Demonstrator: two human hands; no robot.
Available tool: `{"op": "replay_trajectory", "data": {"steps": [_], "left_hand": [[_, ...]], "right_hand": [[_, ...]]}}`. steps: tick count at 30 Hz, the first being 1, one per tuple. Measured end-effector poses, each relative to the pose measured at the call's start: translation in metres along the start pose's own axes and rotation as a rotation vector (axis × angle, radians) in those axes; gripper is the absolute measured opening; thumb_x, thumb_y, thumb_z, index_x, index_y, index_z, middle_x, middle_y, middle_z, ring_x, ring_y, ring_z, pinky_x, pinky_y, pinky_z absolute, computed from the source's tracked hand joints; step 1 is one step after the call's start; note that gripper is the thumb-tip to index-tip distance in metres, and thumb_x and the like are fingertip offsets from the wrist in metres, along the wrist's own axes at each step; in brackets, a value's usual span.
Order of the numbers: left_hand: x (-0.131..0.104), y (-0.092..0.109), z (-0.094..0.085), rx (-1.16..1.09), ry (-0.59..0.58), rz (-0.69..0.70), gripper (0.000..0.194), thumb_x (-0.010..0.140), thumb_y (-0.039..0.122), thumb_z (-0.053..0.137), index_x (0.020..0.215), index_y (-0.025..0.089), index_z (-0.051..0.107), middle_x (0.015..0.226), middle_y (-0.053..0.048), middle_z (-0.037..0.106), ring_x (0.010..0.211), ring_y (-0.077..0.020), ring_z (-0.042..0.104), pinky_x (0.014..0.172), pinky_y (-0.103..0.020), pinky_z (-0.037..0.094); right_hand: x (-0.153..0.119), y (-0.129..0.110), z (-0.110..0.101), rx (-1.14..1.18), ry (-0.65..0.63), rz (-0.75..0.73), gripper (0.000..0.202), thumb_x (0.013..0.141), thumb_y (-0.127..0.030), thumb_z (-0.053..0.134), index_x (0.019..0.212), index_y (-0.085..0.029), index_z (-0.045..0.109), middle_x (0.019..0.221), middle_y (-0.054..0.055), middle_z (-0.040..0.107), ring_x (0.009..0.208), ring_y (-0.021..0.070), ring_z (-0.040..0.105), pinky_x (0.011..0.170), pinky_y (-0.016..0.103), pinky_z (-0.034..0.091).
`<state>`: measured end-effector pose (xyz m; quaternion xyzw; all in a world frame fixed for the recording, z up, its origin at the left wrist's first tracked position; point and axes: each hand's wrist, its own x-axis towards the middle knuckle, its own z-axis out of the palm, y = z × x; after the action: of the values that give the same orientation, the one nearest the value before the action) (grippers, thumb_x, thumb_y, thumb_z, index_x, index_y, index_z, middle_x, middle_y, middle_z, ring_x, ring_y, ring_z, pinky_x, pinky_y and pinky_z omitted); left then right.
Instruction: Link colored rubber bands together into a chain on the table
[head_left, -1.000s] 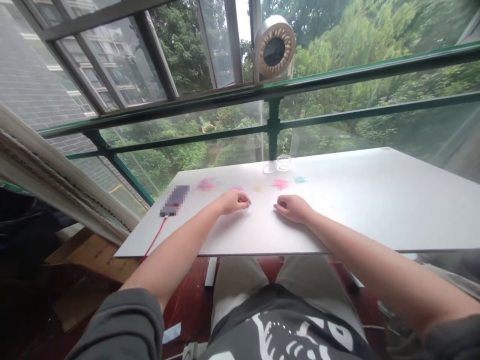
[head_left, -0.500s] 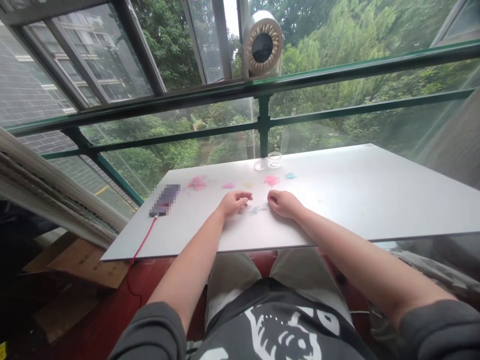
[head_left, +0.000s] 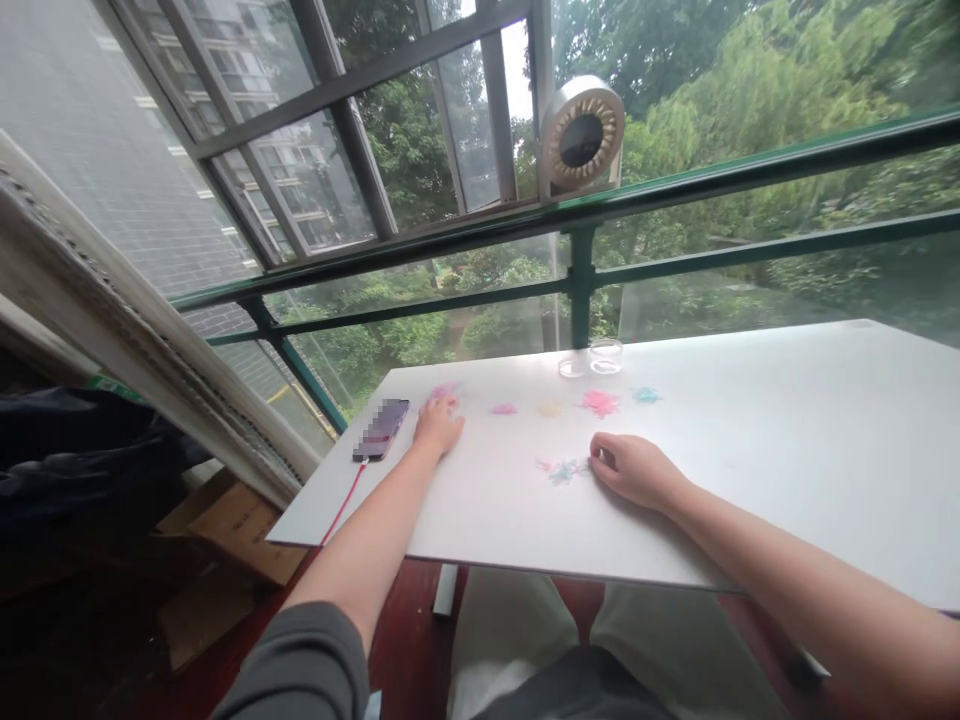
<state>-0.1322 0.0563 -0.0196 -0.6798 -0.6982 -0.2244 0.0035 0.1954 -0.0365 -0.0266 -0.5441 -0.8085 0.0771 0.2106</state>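
Note:
My left hand reaches over the pile of pink and purple strands at the back left of the table. Its fingers stretch forward onto the pile, with the thumb apart. My right hand rests on the tabletop near the middle, fingers curled in; whatever is between them is hidden. Just left of its fingertips lies a loose little heap of blue and pink strands. Along the back sit small piles: purple, pale yellow, bright pink and light blue.
Two clear round dishes stand at the white table's back edge. A phone with a red cable lies at the left. Beyond the table runs a green railing, with a round silver device above it.
My left hand has moved from beside the blue and pink heap to the pile at the back left. My right hand stays by the heap, still curled. The view has shifted left.

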Motion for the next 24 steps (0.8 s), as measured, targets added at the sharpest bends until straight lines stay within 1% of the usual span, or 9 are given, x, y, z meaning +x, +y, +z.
{"op": "replay_trajectory", "data": {"steps": [2, 4, 7, 10, 12, 14, 18, 21, 24], "left_hand": [[0.008, -0.009, -0.001, 0.092, -0.037, 0.023, 0.047, 0.073, 0.035, 0.054, 0.118, 0.019, 0.051, 0.122, -0.012, 0.049, 0.115, -0.0258, 0.044, 0.100, -0.037, 0.031], [0.018, -0.011, -0.002, 0.141, -0.079, 0.055, 0.048, 0.076, 0.037, 0.051, 0.121, 0.020, 0.049, 0.126, -0.011, 0.046, 0.115, -0.0253, 0.043, 0.100, -0.036, 0.031], [0.034, -0.008, -0.002, 0.175, -0.154, 0.097, 0.048, 0.079, 0.037, 0.047, 0.125, 0.022, 0.046, 0.129, -0.011, 0.045, 0.116, -0.0248, 0.043, 0.100, -0.036, 0.031], [0.046, -0.003, 0.001, 0.214, -0.196, 0.084, 0.047, 0.081, 0.041, 0.044, 0.125, 0.025, 0.046, 0.129, -0.011, 0.044, 0.114, -0.0267, 0.043, 0.096, -0.038, 0.033], [0.051, -0.001, 0.003, 0.246, -0.201, 0.079, 0.045, 0.081, 0.045, 0.042, 0.121, 0.025, 0.050, 0.127, -0.011, 0.045, 0.113, -0.0282, 0.044, 0.094, -0.039, 0.035], [0.055, 0.000, 0.006, 0.265, -0.193, 0.085, 0.041, 0.082, 0.044, 0.040, 0.115, 0.024, 0.055, 0.122, -0.012, 0.047, 0.110, -0.0281, 0.046, 0.091, -0.039, 0.037], [0.064, -0.003, 0.008, 0.277, -0.176, 0.125, 0.033, 0.086, 0.035, 0.036, 0.105, 0.022, 0.059, 0.110, -0.011, 0.052, 0.097, -0.0239, 0.053, 0.083, -0.034, 0.041], [0.070, -0.007, 0.006, 0.288, -0.183, 0.158, 0.031, 0.086, 0.034, 0.036, 0.100, 0.021, 0.061, 0.103, -0.009, 0.054, 0.090, -0.0208, 0.055, 0.078, -0.030, 0.042], [0.077, -0.011, 0.002, 0.275, -0.181, 0.178, 0.029, 0.086, 0.033, 0.037, 0.097, 0.022, 0.061, 0.100, -0.008, 0.056, 0.088, -0.0193, 0.056, 0.077, -0.028, 0.042]], "right_hand": [[0.000, 0.001, 0.000, 0.014, -0.003, 0.008, 0.016, 0.077, -0.030, 0.044, 0.074, -0.020, 0.055, 0.061, 0.001, 0.057, 0.057, 0.0137, 0.048, 0.055, 0.024, 0.029], [0.000, 0.001, 0.000, 0.024, -0.012, 0.014, 0.017, 0.078, -0.032, 0.043, 0.074, -0.020, 0.054, 0.060, 0.001, 0.056, 0.057, 0.0139, 0.048, 0.054, 0.024, 0.030], [-0.001, 0.001, -0.001, 0.039, -0.029, 0.020, 0.017, 0.078, -0.033, 0.042, 0.073, -0.021, 0.053, 0.060, 0.001, 0.056, 0.057, 0.0145, 0.048, 0.054, 0.024, 0.030], [-0.001, 0.002, -0.001, 0.051, -0.046, 0.025, 0.018, 0.079, -0.033, 0.042, 0.073, -0.021, 0.053, 0.061, 0.002, 0.056, 0.057, 0.0149, 0.049, 0.054, 0.025, 0.031], [-0.001, 0.001, -0.001, 0.059, -0.050, 0.026, 0.018, 0.079, -0.033, 0.042, 0.072, -0.020, 0.053, 0.061, 0.002, 0.057, 0.058, 0.0153, 0.049, 0.055, 0.025, 0.031], [-0.001, 0.001, -0.001, 0.069, -0.054, 0.023, 0.018, 0.079, -0.033, 0.042, 0.071, -0.020, 0.052, 0.061, 0.002, 0.057, 0.058, 0.0155, 0.049, 0.055, 0.026, 0.031], [-0.003, 0.000, -0.002, 0.076, -0.063, 0.027, 0.018, 0.080, -0.033, 0.042, 0.071, -0.021, 0.051, 0.061, 0.002, 0.056, 0.058, 0.0155, 0.049, 0.056, 0.026, 0.032], [-0.003, 0.001, -0.002, 0.082, -0.068, 0.027, 0.018, 0.080, -0.033, 0.042, 0.071, -0.021, 0.051, 0.060, 0.002, 0.055, 0.058, 0.0155, 0.049, 0.055, 0.026, 0.032], [-0.003, 0.001, -0.002, 0.087, -0.075, 0.025, 0.018, 0.080, -0.033, 0.042, 0.070, -0.021, 0.050, 0.060, 0.002, 0.055, 0.059, 0.0158, 0.049, 0.056, 0.026, 0.032]]}}
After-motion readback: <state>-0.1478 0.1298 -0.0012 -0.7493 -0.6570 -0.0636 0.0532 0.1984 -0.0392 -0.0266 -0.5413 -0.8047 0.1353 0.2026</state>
